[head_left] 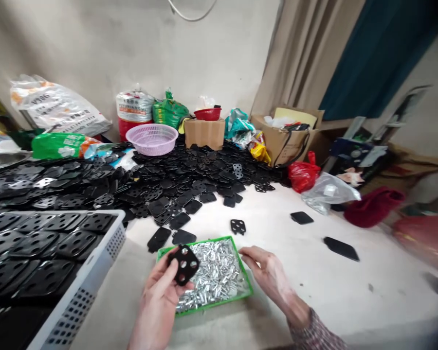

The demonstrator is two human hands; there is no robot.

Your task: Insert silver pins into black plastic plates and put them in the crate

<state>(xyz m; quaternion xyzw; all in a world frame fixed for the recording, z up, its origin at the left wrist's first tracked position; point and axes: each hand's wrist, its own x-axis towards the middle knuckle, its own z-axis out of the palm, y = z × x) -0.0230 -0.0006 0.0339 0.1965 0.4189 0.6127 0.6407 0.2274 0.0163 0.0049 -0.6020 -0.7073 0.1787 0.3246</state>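
My left hand (164, 287) grips a black plate with several round holes (184, 265), thumb on its face, above the left part of a green-rimmed tray (224, 302). Small silver metal pins (219, 272) fill that tray. At the tray's right edge is my right hand (264, 265), its thumb and fingertips pressed together; what they hold, if anything, is too small to make out. Just behind the tray, a single holed black plate (238, 226) lies on the table.
A white crate (109, 248) with stacked black plates stands at left. Heaped black plates (190, 170) spread across the back. A pink basket (152, 139), cardboard box (204, 134) and red bag (304, 172) stand behind. Two loose plates (301, 218) (341, 248) lie at right.
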